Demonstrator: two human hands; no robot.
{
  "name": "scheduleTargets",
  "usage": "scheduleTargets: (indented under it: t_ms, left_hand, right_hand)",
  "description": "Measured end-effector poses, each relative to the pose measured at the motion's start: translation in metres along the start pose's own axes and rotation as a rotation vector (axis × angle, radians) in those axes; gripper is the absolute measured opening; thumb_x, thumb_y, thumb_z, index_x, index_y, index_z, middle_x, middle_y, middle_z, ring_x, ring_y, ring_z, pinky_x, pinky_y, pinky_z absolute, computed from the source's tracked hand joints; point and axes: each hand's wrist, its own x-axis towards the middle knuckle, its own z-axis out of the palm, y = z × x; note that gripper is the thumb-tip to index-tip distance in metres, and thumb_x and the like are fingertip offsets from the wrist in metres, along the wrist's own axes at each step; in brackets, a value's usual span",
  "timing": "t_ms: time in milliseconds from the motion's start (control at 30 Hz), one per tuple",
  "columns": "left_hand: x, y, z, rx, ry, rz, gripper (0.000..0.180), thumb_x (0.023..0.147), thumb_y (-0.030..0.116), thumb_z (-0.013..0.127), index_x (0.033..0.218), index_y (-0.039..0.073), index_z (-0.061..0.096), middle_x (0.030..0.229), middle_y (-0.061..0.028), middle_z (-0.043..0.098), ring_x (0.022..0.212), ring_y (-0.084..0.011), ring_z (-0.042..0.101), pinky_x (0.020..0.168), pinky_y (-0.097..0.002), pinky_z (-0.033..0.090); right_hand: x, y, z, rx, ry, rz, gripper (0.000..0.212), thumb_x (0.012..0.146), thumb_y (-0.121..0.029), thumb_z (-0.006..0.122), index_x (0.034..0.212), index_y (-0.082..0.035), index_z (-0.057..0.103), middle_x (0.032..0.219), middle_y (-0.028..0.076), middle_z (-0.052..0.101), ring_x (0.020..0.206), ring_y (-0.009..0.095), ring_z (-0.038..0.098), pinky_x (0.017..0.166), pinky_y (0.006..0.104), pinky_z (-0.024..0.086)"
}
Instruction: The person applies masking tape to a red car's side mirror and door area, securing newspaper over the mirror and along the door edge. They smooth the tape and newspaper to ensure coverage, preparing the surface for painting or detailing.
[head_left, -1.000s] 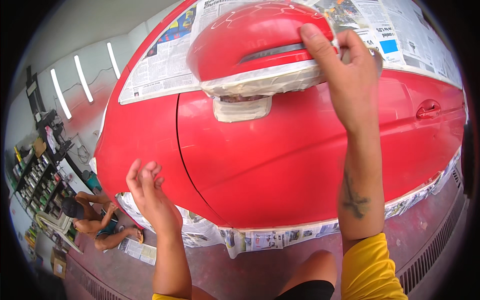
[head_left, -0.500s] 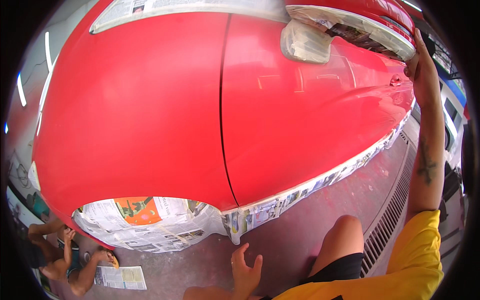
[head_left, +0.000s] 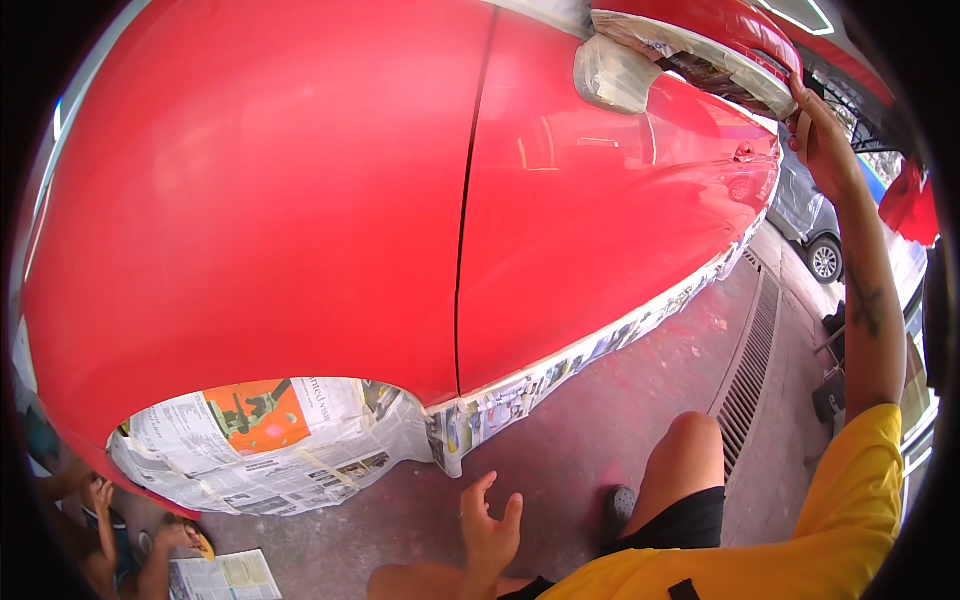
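A glossy red side mirror (head_left: 715, 32) juts out at the upper right, its underside masked with paper and tape. My right hand (head_left: 825, 140) grips its outer end, fingers up along the edge, arm stretched forward. Low in the middle, my left hand (head_left: 490, 530) hangs above my lap with thumb and fingers apart, holding nothing. Before me spreads the red car body (head_left: 300, 220), with a dark vertical gap between fender and door. Newspaper (head_left: 270, 460) covers the wheel arch, and masking paper (head_left: 580, 375) runs along the sill. Tape wraps a mirror base (head_left: 615, 75).
A metal floor grate (head_left: 748, 375) runs along the right. Another person's hand (head_left: 180, 535) shows at the lower left, by a newspaper sheet (head_left: 225, 577) on the floor. A grey car (head_left: 800, 200) stands beyond the right side, near a red cloth (head_left: 908, 205).
The view has shifted, so the car fills more of the left and the grey car now shows at right. My right hand stays on the mirror; my left hand remains open.
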Motion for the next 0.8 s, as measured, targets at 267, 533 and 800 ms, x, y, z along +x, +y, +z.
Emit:
scheduleTargets:
  t_ms: [267, 533, 800]
  left_hand:
    - [0.006, -0.012, 0.002, -0.039, 0.012, -0.043, 0.057, 0.095, 0.022, 0.082, 0.146, 0.009, 0.06, 0.142, -0.0124, 0.063, 0.133, -0.0268, 0.061, 0.106, -0.044, 0.049]
    - [0.004, -0.005, 0.005, -0.052, 0.01, -0.029, 0.06, 0.094, 0.022, 0.083, 0.147, 0.009, 0.059, 0.145, -0.0135, 0.061, 0.136, -0.027, 0.059, 0.108, -0.0455, 0.048]
    - [0.007, -0.008, 0.016, -0.026, -0.042, 0.009, 0.064, 0.092, 0.025, 0.084, 0.148, 0.009, 0.058, 0.141, -0.0143, 0.061, 0.133, -0.0313, 0.058, 0.108, -0.0496, 0.048]
  right_hand:
    - [0.007, 0.013, 0.01, 0.219, -0.032, -0.001, 0.053, 0.103, -0.061, 0.069, 0.129, -0.016, 0.067, 0.096, -0.004, 0.061, 0.077, 0.008, 0.051, 0.071, 0.0251, 0.041]
    - [-0.024, -0.018, 0.039, 0.031, 0.113, -0.088, 0.057, 0.101, -0.063, 0.07, 0.128, -0.014, 0.067, 0.091, -0.007, 0.057, 0.072, 0.005, 0.042, 0.063, 0.0243, 0.031]
    - [-0.009, 0.002, 0.022, 0.032, 0.144, -0.036, 0.049, 0.101, -0.061, 0.072, 0.122, -0.017, 0.068, 0.093, -0.009, 0.055, 0.078, 0.004, 0.045, 0.065, 0.0234, 0.036]
